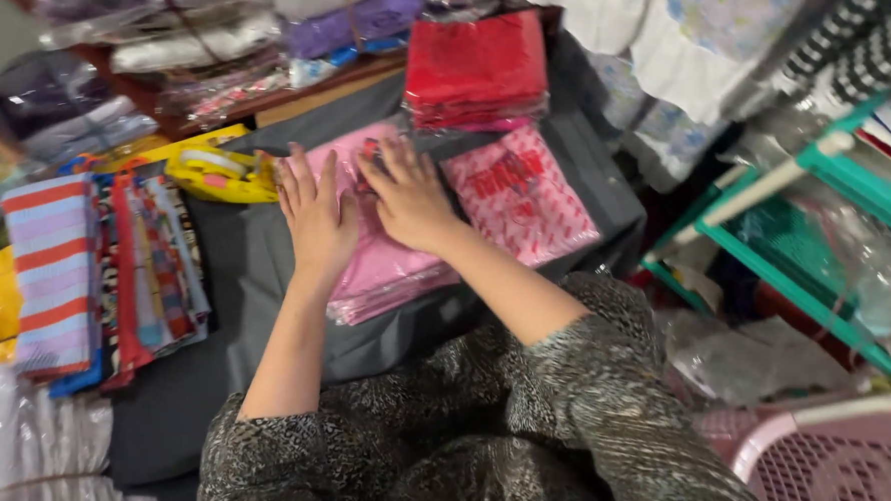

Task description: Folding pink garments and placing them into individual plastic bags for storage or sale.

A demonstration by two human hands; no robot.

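Observation:
Both my hands lie flat on a stack of pink cloth packed in clear plastic (384, 278), which rests on a dark grey cloth (235, 261). My left hand (314, 217) presses the stack's left side, fingers spread. My right hand (405, 197) covers its upper middle, fingers apart and pointing to the far left. Neither hand grips anything. A pink-and-red printed packet (523, 196) lies just right of the stack, and a pile of red packets (476, 72) sits beyond it.
Striped and patterned folded fabrics (94, 265) lie to the left, a yellow packet (219, 170) beyond my left hand. Wrapped bundles fill a wooden shelf (303, 84) behind. A teal rack (798, 196) and a pink plastic basket (837, 468) stand at right.

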